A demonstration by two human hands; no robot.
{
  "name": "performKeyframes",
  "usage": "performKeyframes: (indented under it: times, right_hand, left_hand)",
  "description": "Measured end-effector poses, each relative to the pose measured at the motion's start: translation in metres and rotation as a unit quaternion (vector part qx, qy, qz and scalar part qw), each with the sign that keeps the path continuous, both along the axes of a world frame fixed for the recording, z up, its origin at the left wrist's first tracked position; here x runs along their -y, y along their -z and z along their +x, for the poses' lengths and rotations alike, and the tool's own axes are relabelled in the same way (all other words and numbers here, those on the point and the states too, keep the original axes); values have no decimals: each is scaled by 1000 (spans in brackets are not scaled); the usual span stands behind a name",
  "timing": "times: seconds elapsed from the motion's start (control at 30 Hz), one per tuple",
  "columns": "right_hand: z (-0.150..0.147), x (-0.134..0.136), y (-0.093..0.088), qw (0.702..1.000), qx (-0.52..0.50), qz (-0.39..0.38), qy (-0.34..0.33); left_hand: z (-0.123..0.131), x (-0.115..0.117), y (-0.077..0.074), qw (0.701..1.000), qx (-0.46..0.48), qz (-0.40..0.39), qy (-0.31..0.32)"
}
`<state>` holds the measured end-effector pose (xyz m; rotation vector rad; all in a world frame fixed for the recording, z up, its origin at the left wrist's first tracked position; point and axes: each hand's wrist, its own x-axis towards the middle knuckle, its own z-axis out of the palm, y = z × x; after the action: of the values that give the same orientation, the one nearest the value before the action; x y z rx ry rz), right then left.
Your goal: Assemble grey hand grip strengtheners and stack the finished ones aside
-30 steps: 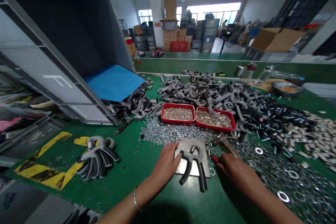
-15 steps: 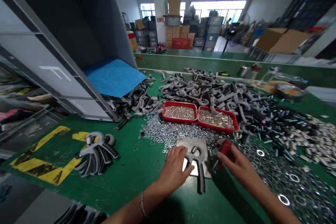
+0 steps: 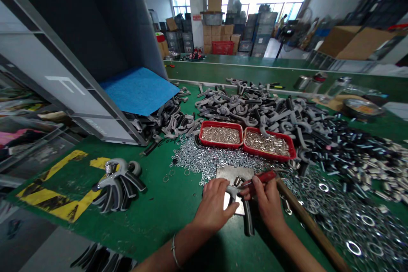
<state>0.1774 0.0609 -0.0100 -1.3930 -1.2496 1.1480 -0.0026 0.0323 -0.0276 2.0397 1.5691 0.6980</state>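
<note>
A grey and black hand grip exerciser [image 3: 248, 221] with a coil spring lies on a square metal plate [image 3: 228, 171] in front of me. My left hand [image 3: 212, 204] grips its left side, the thumb bent below and the fingers over the top, and covers much of that handle. In my right hand [image 3: 269, 204] is a red-handled screwdriver [image 3: 267, 176]. Its shaft points left, to the exerciser beside the spring; the tip is too small to make out. A wooden tool handle [image 3: 307, 214] lies on the bench just right of my right hand.
Two red trays [image 3: 221, 144] of small metal parts stand behind the plate, among loose nuts [image 3: 191, 157]. Piled grey handles [image 3: 236, 106] lie beyond. Metal rings [image 3: 353, 221] spread at right. Assembled exercisers [image 3: 119, 185] sit at left, near a large grey crate [image 3: 105, 125].
My right hand has moved left with the screwdriver, bringing it over the exerciser. The wooden handle now shows. My left hand keeps its hold on the exerciser.
</note>
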Motion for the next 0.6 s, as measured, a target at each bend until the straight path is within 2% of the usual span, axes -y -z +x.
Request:
performKeyframes:
  times: [0.3, 0.5, 0.6]
  right_hand:
    - [2, 3, -2, 999, 36, 6, 9]
    - [0, 8, -2, 1000, -17, 12, 9]
    - [-3, 9, -2, 1000, 1, 10, 9]
  left_hand:
    - [-1, 0, 1, 1000, 3, -5, 0]
    - [-2, -1, -1, 1000, 5, -17, 13]
    - [-3, -2, 0, 1000, 3, -17, 11]
